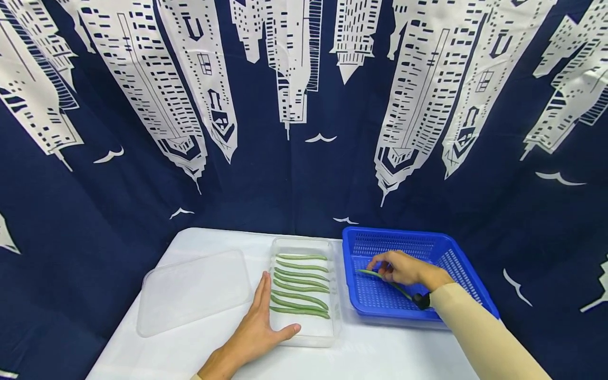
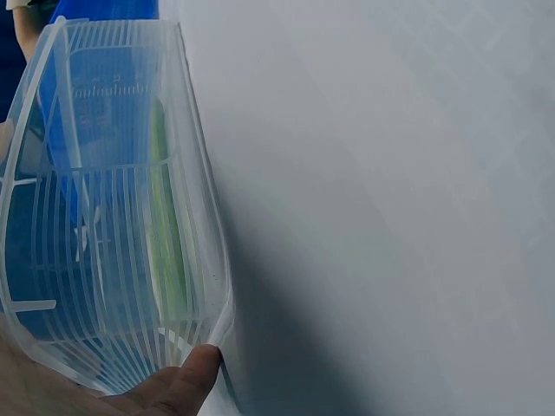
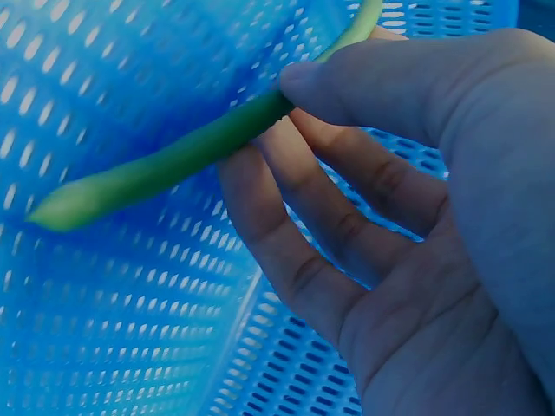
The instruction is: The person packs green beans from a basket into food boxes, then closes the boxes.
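My right hand (image 1: 401, 268) pinches a green bean (image 3: 165, 173) between thumb and fingertips, inside the blue basket (image 1: 394, 316). The bean lies slantwise, its pale tip pointing away from the hand in the right wrist view. My left hand (image 1: 256, 324) rests against the near left corner of a clear plastic container (image 1: 309, 341), fingers straight along its left wall and thumb spread along the front. In that container several green beans (image 1: 301, 288) lie crosswise in a row, one behind another. The left wrist view shows the ribbed container wall (image 2: 104, 225) with a bean behind it.
A clear flat lid (image 1: 195, 293) lies on the white table (image 1: 380, 353), left of the container. The blue basket stands to the container's right, near the right edge of the table. Behind the table hangs a dark blue cloth (image 1: 266, 190) printed with white buildings.
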